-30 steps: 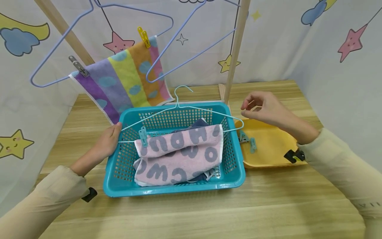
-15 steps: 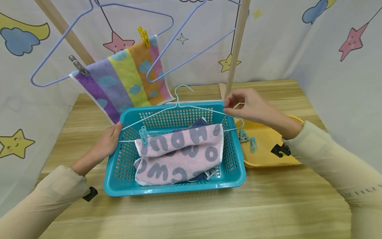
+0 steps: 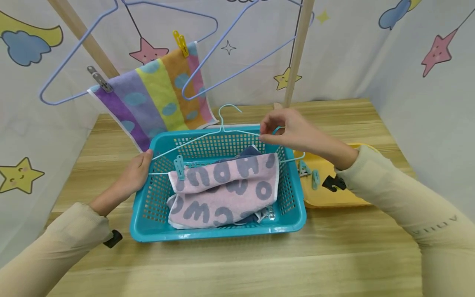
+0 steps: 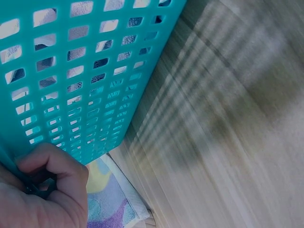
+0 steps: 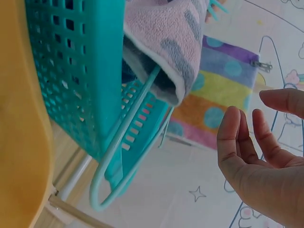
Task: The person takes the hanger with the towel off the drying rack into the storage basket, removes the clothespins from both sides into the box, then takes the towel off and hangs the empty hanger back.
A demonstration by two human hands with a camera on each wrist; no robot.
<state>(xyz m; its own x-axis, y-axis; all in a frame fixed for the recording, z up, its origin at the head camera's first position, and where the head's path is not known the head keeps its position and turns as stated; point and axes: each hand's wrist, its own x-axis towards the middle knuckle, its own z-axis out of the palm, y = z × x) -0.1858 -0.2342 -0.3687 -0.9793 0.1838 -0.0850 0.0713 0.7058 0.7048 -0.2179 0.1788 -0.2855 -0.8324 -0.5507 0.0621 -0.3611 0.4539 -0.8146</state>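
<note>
My left hand (image 3: pixel 134 175) grips the left rim of the teal plastic basket (image 3: pixel 219 235), where the left end of the light-green clothes hanger (image 3: pixel 189 142) meets it. In the left wrist view, curled fingers (image 4: pixel 59 164) wrap the rim. A pink towel with grey letters (image 3: pixel 226 194) lies folded over the hanger's bottom bar, pinned near its left edge by a green clothespin (image 3: pixel 179 167). My right hand (image 3: pixel 291 133) hovers above the basket's back right corner with fingers loosely bent. The right wrist view shows nothing between its fingers, apart from the hanger.
A yellow tray (image 3: pixel 334 192) with green clothespins (image 3: pixel 315 179) stands to the right, under my right forearm. Behind hang blue hangers (image 3: pixel 241 74), one carrying a striped towel (image 3: pixel 156 99) pinned by grey and yellow clothespins. A wooden post (image 3: pixel 298 53) stands at the back. Dark cloth (image 3: pixel 250 151) lies in the basket.
My right hand has moved left from above the yellow tray to above the basket's back right corner. My left hand, the hanger and the pink towel have stayed in place.
</note>
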